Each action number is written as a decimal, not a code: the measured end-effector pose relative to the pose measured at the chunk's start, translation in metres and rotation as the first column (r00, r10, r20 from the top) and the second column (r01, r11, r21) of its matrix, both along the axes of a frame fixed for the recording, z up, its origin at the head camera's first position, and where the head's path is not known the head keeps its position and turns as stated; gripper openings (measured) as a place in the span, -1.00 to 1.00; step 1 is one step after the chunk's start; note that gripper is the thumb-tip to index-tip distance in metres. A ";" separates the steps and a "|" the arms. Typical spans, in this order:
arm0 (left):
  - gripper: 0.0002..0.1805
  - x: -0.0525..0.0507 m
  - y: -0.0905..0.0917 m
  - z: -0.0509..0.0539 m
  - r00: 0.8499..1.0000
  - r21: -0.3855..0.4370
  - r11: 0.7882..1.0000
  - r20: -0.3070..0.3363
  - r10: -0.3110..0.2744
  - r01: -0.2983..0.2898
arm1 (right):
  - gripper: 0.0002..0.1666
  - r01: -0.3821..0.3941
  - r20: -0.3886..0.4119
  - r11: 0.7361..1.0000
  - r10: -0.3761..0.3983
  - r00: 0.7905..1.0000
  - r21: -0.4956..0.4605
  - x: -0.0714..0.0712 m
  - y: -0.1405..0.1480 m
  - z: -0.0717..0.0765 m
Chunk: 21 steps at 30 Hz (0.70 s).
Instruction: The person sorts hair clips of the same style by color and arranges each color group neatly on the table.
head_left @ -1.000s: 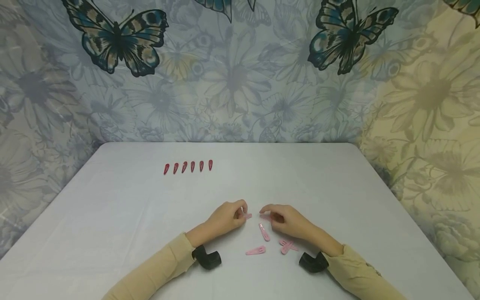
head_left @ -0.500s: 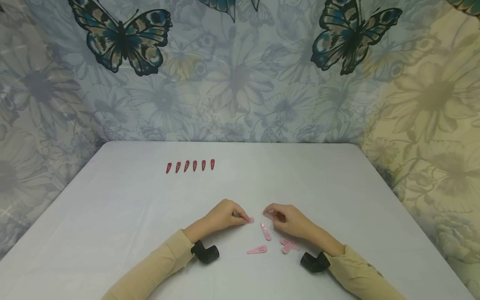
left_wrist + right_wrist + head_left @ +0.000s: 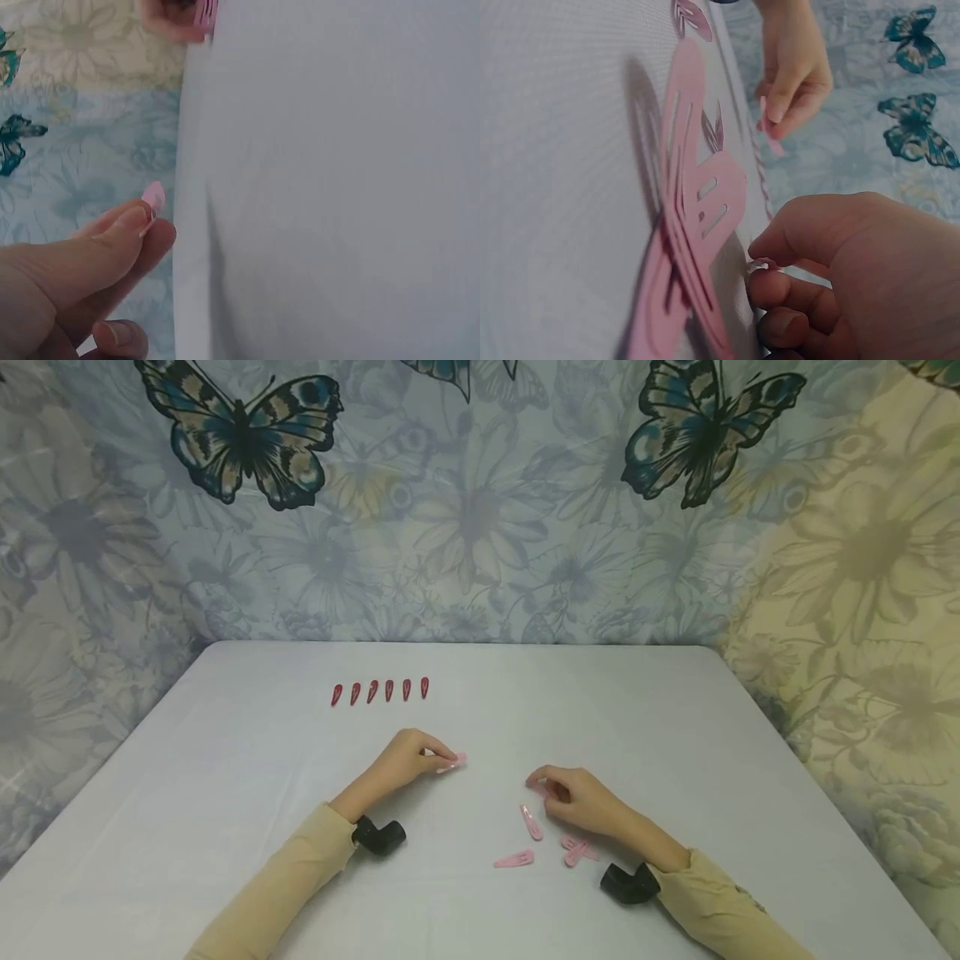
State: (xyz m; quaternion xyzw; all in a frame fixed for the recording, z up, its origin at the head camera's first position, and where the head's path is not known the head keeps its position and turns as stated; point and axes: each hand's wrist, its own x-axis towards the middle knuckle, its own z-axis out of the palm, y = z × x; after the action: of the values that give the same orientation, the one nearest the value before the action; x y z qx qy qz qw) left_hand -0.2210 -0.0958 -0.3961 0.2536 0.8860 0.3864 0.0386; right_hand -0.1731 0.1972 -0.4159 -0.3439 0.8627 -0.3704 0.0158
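I'm standing by a close, decorated nook, in a home or a studio, I can't tell which. Floral wall covering [image 3: 480, 568] rises behind and on both sides, printed with big teal butterflies [image 3: 240, 439] and turning yellow to the right; a plain white table [image 3: 225, 760] fills most of the space between.

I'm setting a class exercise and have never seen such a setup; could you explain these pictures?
There is no robot, only a person's bare left hand and right hand. The wide picture comes from a camera worn on the head; each close one comes from a small black camera on each wrist. On the white table, six red, teardrop-shaped hair clips lie in a row towards the far edge. Nearer lie four pink, slotted, tapering hair clips, two of them crossed. Each hand pinches another: the left-hand pink clip and the right-hand pink clip.
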 end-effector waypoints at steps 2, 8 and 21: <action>-0.89 -0.005 -0.015 0.000 1.000 0.008 1.000 -0.001 0.028 -0.028 | -0.59 0.001 0.002 1.000 -0.001 1.000 -0.001 0.000 -0.001 0.000; -0.85 -0.018 -0.064 0.006 0.990 0.017 0.990 -0.033 0.139 -0.139 | -0.62 0.017 0.007 1.000 -0.017 1.000 0.009 0.000 -0.001 0.001; -0.76 -0.036 -0.136 -0.003 0.930 -0.060 0.928 -0.060 0.364 -0.367 | -0.73 0.050 -0.017 0.999 -0.050 0.999 -0.011 0.001 -0.002 0.003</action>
State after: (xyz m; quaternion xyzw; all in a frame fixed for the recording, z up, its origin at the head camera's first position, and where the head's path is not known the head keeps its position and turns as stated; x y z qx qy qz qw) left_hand -0.2569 -0.2318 -0.3994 0.0918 0.9314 0.3492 -0.0461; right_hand -0.1720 0.1956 -0.4133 -0.3256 0.8691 -0.3723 -0.0025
